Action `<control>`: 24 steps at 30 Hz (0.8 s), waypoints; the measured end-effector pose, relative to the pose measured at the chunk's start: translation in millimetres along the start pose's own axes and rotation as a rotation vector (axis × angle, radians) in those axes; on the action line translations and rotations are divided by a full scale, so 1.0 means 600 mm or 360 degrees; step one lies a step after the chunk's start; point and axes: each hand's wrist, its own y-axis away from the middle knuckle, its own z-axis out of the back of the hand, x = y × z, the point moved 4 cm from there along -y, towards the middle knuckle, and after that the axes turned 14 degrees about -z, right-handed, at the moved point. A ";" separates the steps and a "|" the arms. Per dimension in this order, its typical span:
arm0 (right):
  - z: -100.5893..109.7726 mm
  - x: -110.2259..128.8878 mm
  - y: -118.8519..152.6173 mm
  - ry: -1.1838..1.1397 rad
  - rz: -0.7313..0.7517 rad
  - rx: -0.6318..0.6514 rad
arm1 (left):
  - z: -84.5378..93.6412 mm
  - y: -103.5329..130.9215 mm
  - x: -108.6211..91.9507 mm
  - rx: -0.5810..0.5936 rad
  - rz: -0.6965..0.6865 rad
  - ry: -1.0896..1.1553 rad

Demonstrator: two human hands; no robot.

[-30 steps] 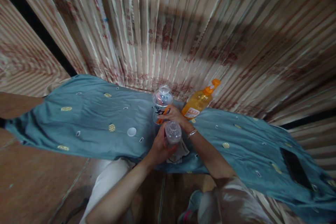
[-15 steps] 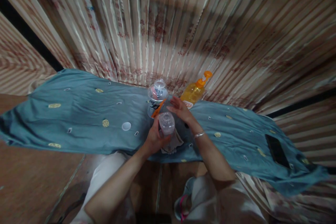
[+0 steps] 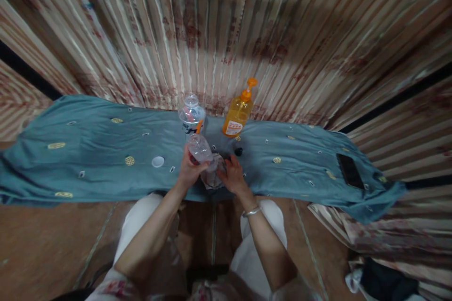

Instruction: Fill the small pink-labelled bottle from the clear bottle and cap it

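My left hand [image 3: 190, 169] is closed round a small clear plastic bottle [image 3: 200, 148], which is tilted over the cloth-covered table. Under and beside the bottle lies a crumpled whitish cloth [image 3: 212, 178]. At its right edge my right hand [image 3: 233, 176], wearing a silver bangle on the wrist, has curled fingers gripping the cloth; the fingertips are partly hidden. Behind the small bottle stands a larger clear bottle [image 3: 192, 115], uncapped, with an orange and black label. A small black cap [image 3: 239, 151] rests just beyond my right fingers.
An orange pump bottle [image 3: 237, 115] stands toward the back, by the striped curtain [image 3: 212, 33]. On the teal tablecloth [image 3: 102, 150] a white round lid [image 3: 157, 162] lies to the left. A black phone [image 3: 349, 171] lies near the right end.
My right hand has come down from beside the pump bottle to the cloth, its spread fingers now curled. The small bottle in my left hand has tilted. The whole view has shifted.
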 end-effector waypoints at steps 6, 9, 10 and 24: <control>-0.012 0.021 -0.004 -0.0151 0.0028 0.0013 | 0.025 0.004 -0.019 -0.0024 -0.0059 -0.0155; -0.009 0.033 -0.001 -0.0313 -0.0013 0.0039 | 0.038 0.012 -0.029 -0.0003 -0.0052 -0.0226; -0.007 0.038 0.003 -0.0371 -0.0030 0.0050 | 0.041 0.014 -0.033 -0.0009 -0.0043 -0.0245; 0.017 0.204 0.062 -0.0764 0.0293 0.0049 | -0.010 0.026 -0.068 0.0128 -0.0151 -0.0188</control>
